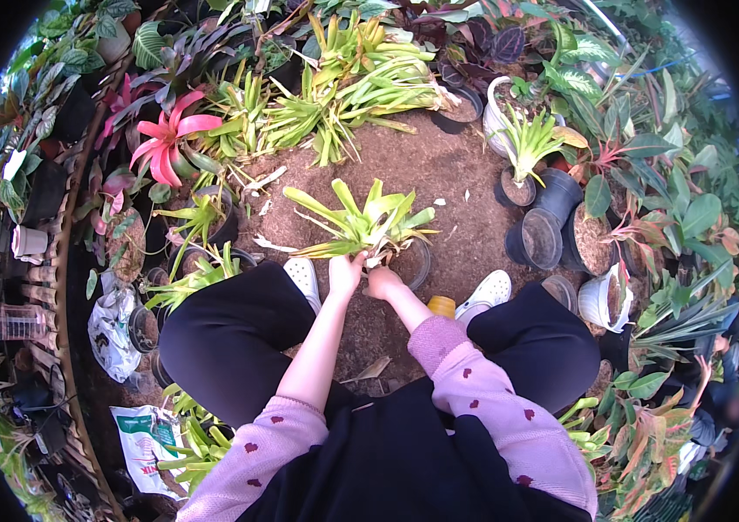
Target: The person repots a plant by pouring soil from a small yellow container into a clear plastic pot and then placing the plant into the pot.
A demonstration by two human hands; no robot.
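A light green bromeliad plant (369, 222) leans over the soil before me, its leaves spread away from my body. My left hand (345, 273) grips the plant at its base. Close by on the right, my right hand (383, 282) has its fingers curled at the lower stem and dry leaves; whether they pinch a leaf or the stem is hard to tell. Behind the base stands a round plastic pot (423, 264), partly hidden by the leaves and hand. A yellow container (441, 305) sits by my right forearm.
A pile of uprooted bromeliads (350, 85) lies at the far side of the soil (408, 156). Black pots (534, 238) and a white pot (598, 307) stand at right. Potted plants, a pink bromeliad (170, 137) and a plastic bag (113, 326) line the left.
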